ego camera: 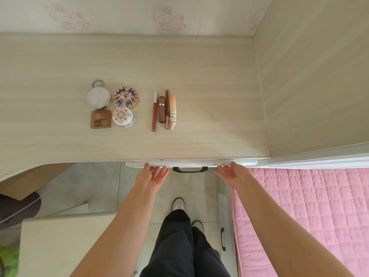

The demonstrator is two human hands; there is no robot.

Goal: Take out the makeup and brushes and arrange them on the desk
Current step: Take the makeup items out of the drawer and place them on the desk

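Observation:
On the pale wooden desk point(209, 76) lie two neat groups. At the left are a round silver mirror compact point(98, 97), a blue patterned round compact point(125, 96), a brown square eyeshadow palette point(101, 119) and a white floral round case point(122, 116). To their right, side by side, lie a red lip pencil point(154, 112), a brown tube point(161, 109), a thin brown pencil point(167, 108) and an orange-pink ornate stick point(173, 110). My left hand point(152, 175) and my right hand point(231, 172) rest flat, fingers spread, against the white drawer front point(189, 162) under the desk edge, either side of its dark handle point(190, 169).
A cabinet side wall point(309, 76) bounds the desk on the right. A pink quilted bed point(303, 216) lies at lower right. A white stool or box point(65, 242) stands at lower left. My legs and shoes point(177, 204) are on the tiled floor.

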